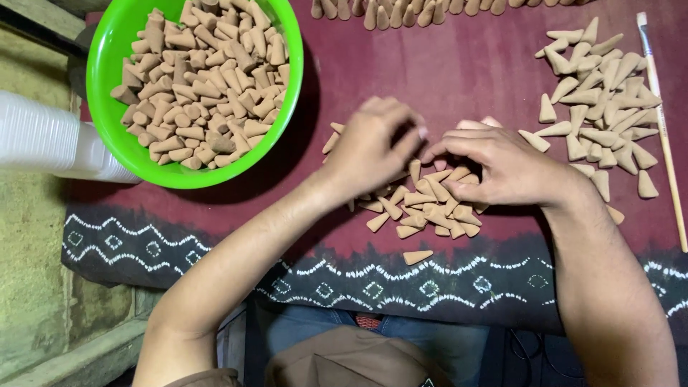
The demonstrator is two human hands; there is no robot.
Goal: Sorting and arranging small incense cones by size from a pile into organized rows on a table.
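Note:
Both hands meet over a small pile of tan clay cones [423, 208] on a dark red cloth [459, 72]. My left hand [369, 147] hovers over the pile's left side, fingers curled and pinched together; what they hold is hidden. My right hand [498, 165] rests on the pile's right side, its fingertips touching the left hand's. One cone [417, 256] lies apart, nearer to me.
A bright green bowl [115, 136] full of the same cones stands at the upper left. A stack of white plastic cups [50, 140] lies beside it. Several loose cones [602, 93] spread at the right, next to a thin paintbrush [663, 122]. A row of cones [401, 11] lines the far edge.

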